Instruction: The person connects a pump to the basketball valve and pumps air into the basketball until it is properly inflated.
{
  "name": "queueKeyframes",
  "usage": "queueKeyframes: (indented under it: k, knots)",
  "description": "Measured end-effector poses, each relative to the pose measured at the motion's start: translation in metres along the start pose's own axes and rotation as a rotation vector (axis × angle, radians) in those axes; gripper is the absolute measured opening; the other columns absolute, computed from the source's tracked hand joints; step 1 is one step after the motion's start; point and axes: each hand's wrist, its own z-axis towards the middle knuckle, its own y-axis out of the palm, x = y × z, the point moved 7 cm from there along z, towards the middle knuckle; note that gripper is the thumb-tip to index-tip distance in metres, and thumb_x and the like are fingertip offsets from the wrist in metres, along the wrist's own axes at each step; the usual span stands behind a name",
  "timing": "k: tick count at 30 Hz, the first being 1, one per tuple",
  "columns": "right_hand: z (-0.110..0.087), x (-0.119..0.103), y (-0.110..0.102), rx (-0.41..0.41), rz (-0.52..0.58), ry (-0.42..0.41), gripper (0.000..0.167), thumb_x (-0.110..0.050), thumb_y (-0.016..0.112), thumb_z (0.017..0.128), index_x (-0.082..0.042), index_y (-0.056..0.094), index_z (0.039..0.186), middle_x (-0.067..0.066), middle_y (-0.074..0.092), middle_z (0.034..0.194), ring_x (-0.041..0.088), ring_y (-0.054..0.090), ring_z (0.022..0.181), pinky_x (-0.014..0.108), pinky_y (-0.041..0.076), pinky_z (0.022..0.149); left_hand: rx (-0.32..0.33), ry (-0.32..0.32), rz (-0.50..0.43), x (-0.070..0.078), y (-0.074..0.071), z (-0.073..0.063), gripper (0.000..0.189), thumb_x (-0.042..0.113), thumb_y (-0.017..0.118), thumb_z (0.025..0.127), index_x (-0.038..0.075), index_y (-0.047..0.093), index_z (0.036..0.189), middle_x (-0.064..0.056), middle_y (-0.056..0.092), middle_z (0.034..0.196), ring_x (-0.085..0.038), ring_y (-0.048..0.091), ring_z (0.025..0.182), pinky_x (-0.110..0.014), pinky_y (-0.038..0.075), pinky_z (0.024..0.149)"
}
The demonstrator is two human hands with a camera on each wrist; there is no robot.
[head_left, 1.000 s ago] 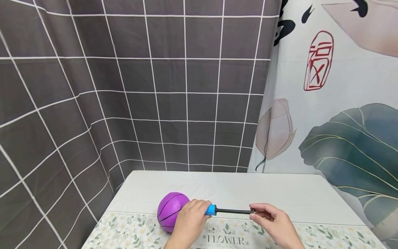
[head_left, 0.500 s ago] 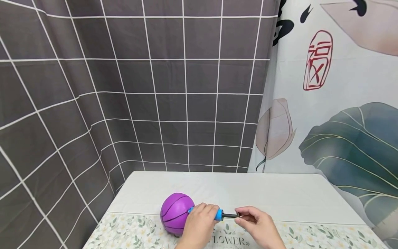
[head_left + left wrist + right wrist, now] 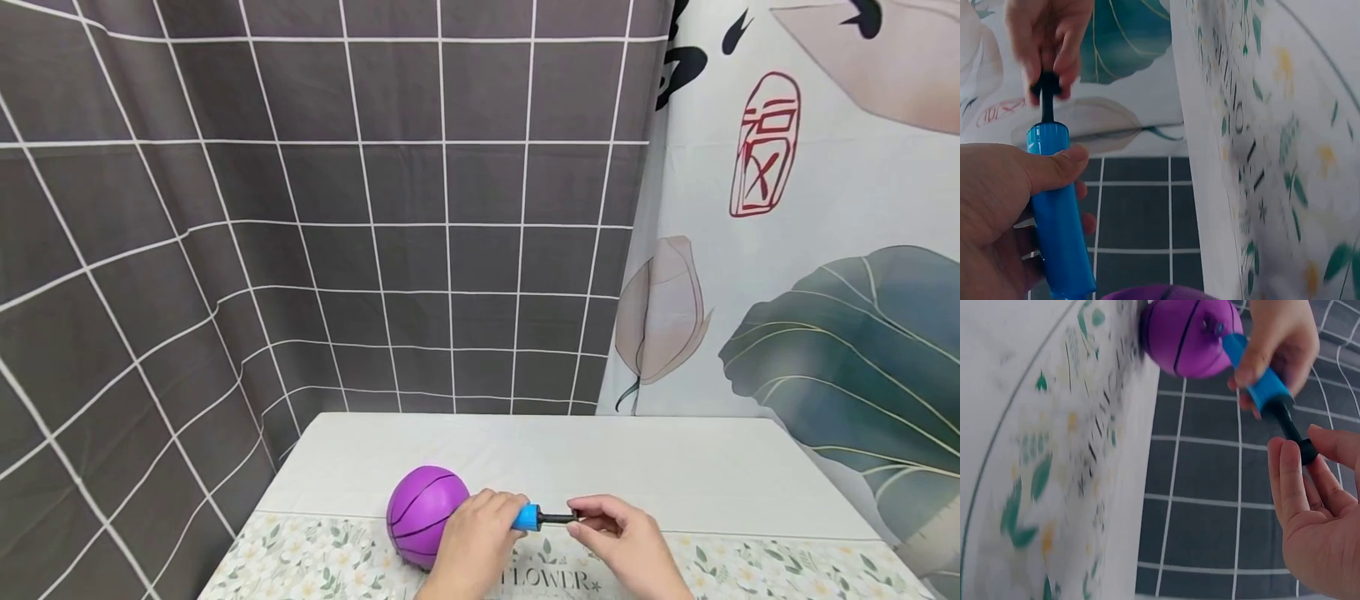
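Observation:
A small hand pump has a blue barrel [image 3: 1063,231] and a black rod ending in a black handle [image 3: 1307,452]. My left hand [image 3: 480,537] grips the barrel, thumb laid along it in the left wrist view. With thumb and fingers my right hand [image 3: 626,537] pinches the black handle; a short length of rod shows between handle and barrel. The purple ball [image 3: 426,512] with black lines sits on the table left of my left hand. In the right wrist view the pump's far end meets the ball at a small dimpled spot.
The table [image 3: 555,458] wears a white cover with a floral band and printed lettering. A dark grid-patterned curtain [image 3: 405,250] hangs behind and to the left; a white curtain with leaf prints [image 3: 825,358] hangs on the right.
Over the last second my right hand has moved left, pushing much of the rod into the barrel. My left hand and the ball have shifted slightly right; the last half second shows little movement.

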Motion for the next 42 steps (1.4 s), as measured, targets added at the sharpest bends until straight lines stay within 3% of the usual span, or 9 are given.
queueKeyframes:
  k: [8,14,21,29,34,37,42]
  knots:
    - [-0.002,0.004,-0.033,0.054,-0.066,0.08,0.038,-0.024,0.081,0.086,-0.01,0.072,0.12,0.002,0.072,0.1,0.011,0.069,0.085,0.023,0.058,0.072,0.027,-0.04,0.026,-0.017,-0.012,0.0,0.038,0.023,0.085,0.076,0.017,0.072,0.111,0.01,0.073,0.105,-0.009,0.066,0.092,-0.027,0.057,0.082]
    - [-0.002,0.006,-0.042,0.076,-0.069,0.088,0.037,-0.025,0.081,0.086,-0.011,0.072,0.12,0.001,0.073,0.103,0.01,0.069,0.086,0.023,0.058,0.074,0.025,-0.052,0.014,-0.019,-0.015,-0.001,0.038,0.022,0.085,0.077,0.016,0.071,0.112,0.008,0.074,0.105,-0.01,0.066,0.091,-0.027,0.057,0.08]
    - [-0.003,0.005,-0.031,0.068,-0.053,0.075,0.033,-0.022,0.081,0.086,-0.012,0.073,0.116,0.001,0.073,0.098,0.011,0.069,0.084,0.024,0.058,0.073,0.034,-0.035,0.071,-0.009,-0.012,0.0,0.04,0.024,0.086,0.076,0.013,0.073,0.112,0.007,0.073,0.105,-0.011,0.066,0.091,-0.03,0.058,0.082]
    - [-0.002,0.001,0.003,0.044,-0.033,-0.024,0.03,-0.016,0.081,0.085,-0.007,0.074,0.113,0.003,0.073,0.093,0.009,0.069,0.078,0.022,0.058,0.069,-0.002,-0.002,0.09,0.011,-0.001,0.002,0.041,0.026,0.088,0.075,0.012,0.073,0.111,0.006,0.072,0.102,-0.01,0.064,0.089,-0.028,0.057,0.083]
    - [-0.003,0.002,0.019,0.005,0.02,-0.035,0.032,-0.019,0.08,0.086,-0.005,0.073,0.114,0.004,0.074,0.097,0.008,0.07,0.079,0.022,0.058,0.069,-0.004,0.019,0.083,0.018,0.004,0.002,0.038,0.026,0.088,0.076,0.014,0.073,0.109,0.007,0.072,0.1,-0.008,0.063,0.086,-0.024,0.055,0.079]
    - [-0.004,0.002,0.018,-0.005,0.029,-0.011,0.035,-0.022,0.08,0.086,-0.005,0.072,0.116,0.005,0.074,0.099,0.01,0.071,0.082,0.022,0.058,0.071,-0.01,0.007,0.035,0.015,0.003,0.001,0.038,0.025,0.088,0.076,0.016,0.073,0.11,0.009,0.072,0.102,-0.007,0.064,0.089,-0.023,0.056,0.08]
    - [-0.006,0.001,0.002,0.045,-0.006,0.034,0.034,-0.02,0.081,0.085,-0.008,0.073,0.116,0.003,0.073,0.098,0.012,0.07,0.083,0.023,0.059,0.072,-0.02,-0.024,-0.034,0.004,-0.001,-0.001,0.038,0.025,0.085,0.077,0.018,0.072,0.113,0.011,0.072,0.106,-0.005,0.065,0.093,-0.023,0.056,0.081]
